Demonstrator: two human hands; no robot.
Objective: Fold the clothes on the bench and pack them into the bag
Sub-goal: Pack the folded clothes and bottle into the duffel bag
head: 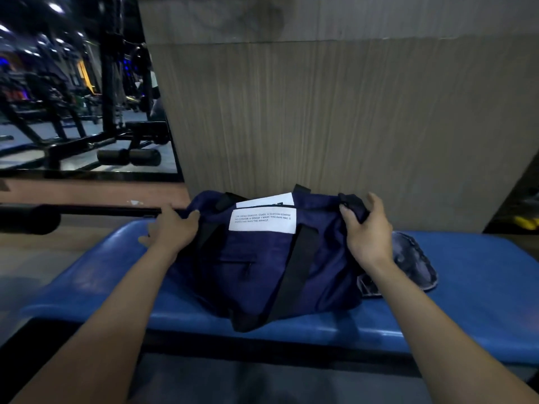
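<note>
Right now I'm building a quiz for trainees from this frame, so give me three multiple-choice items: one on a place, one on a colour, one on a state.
1. Where does the denim garment lie?
A. on the bench, right of the bag
B. inside the bag
C. on the floor

2. What colour is the bench pad?
A. red
B. blue
C. white

3. What are the hands doing?
A. hanging idle
B. folding the garment
C. holding the two ends of the duffel bag

Key: 1 A, it rests on the pad beside the bag's right end. 2 B, the pad shows blue around the bag. 3 C, the left hand and right hand each hold one end.
</note>
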